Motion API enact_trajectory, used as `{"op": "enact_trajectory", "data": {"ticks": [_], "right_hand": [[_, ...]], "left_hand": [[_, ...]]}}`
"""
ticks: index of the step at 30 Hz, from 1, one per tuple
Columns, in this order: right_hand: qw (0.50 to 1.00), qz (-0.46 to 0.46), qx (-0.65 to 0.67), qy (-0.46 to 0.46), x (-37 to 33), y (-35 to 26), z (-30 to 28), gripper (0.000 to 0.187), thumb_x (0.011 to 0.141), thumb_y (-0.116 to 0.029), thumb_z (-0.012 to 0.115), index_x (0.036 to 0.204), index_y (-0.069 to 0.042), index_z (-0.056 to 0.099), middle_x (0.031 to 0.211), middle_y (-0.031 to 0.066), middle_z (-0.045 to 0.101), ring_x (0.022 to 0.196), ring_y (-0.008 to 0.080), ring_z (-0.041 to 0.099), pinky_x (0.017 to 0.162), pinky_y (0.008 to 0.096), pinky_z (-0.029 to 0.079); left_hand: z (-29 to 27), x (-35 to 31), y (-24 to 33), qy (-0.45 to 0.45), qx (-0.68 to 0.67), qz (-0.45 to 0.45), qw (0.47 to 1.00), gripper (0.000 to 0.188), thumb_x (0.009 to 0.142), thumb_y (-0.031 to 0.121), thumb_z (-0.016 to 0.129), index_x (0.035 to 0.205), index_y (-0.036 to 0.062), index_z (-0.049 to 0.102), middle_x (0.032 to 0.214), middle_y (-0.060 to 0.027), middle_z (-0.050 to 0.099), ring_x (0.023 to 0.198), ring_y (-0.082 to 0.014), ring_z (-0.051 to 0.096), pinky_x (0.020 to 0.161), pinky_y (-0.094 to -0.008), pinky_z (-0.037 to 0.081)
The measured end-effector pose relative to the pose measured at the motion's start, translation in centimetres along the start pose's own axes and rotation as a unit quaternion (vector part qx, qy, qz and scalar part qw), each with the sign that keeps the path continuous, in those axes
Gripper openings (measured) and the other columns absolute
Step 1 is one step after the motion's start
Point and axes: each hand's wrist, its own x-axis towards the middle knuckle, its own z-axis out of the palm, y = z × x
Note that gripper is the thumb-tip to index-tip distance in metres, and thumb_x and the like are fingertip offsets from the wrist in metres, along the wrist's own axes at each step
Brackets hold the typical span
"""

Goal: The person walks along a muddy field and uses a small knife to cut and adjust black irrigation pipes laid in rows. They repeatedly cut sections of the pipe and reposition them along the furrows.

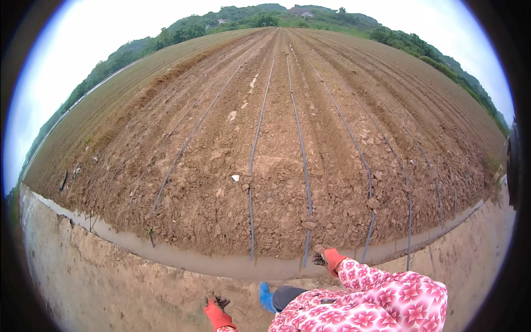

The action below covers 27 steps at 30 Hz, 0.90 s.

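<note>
My left hand [216, 310], in a red glove with dark fingers, is at the bottom edge above the muddy path, fingers apart and holding nothing. My right hand [325, 258], in a matching glove on a pink flowered sleeve [381, 299], reaches out over the water-filled ditch [221, 264]. Its dark fingers are curled close to the near end of a black drip hose [306, 243]. Whether it touches or grips the hose is too small to tell. Below it is my blue boot [266, 296].
Several black drip hoses [253, 166] run lengthwise down the ploughed brown field [276, 138] towards distant trees. A muddy bank or path [110, 276] lies on my side of the ditch. A dark object [514, 166] sits at the right rim.
</note>
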Motion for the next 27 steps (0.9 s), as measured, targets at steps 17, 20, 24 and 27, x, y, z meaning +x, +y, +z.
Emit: {"op": "enact_trajectory", "data": {"ticks": [17,20,24,27], "right_hand": [[0.999,0.021,0.016,-0.037,3.6,0.3,24.4,0.025,0.08,-0.023,0.063,0.09,-0.001,0.056,0.07,0.0131,0.06,0.053,0.0244,0.059,0.048,0.0363,0.051],[0.999,-0.003,0.015,-0.05,4.2,-0.5,27.3,0.026,0.079,-0.024,0.063,0.09,-0.002,0.056,0.071,0.0123,0.06,0.054,0.0235,0.059,0.048,0.0357,0.051],[0.998,-0.041,0.015,-0.048,4.2,-1.5,29.7,0.026,0.079,-0.025,0.064,0.091,-0.003,0.056,0.071,0.0113,0.06,0.054,0.0222,0.058,0.048,0.0348,0.051],[0.996,-0.08,0.019,-0.022,3.9,-2.4,29.2,0.026,0.079,-0.025,0.064,0.091,-0.003,0.056,0.071,0.0105,0.06,0.054,0.0213,0.058,0.048,0.0342,0.05]], "left_hand": [[-9.1,16.8,10.0,0.109,0.067,-0.075,0.989,0.015,0.083,0.017,0.05,0.092,0.0052,0.052,0.063,-0.0062,0.052,0.044,-0.019,0.05,0.041,-0.038,0.05],[-9.1,18.3,9.6,0.118,0.076,-0.118,0.983,0.015,0.083,0.017,0.051,0.092,0.0045,0.052,0.063,-0.0065,0.051,0.044,-0.019,0.05,0.041,-0.0382,0.05],[-8.2,21.2,9.7,0.109,0.091,-0.16,0.977,0.015,0.083,0.017,0.051,0.091,0.0036,0.053,0.062,-0.0069,0.051,0.044,-0.0191,0.05,0.04,-0.0384,0.049],[-6.6,27.2,9.7,0.075,0.089,-0.163,0.98,0.015,0.083,0.016,0.051,0.09,0.0029,0.054,0.061,-0.0072,0.051,0.043,-0.0191,0.05,0.04,-0.0385,0.049]]}}
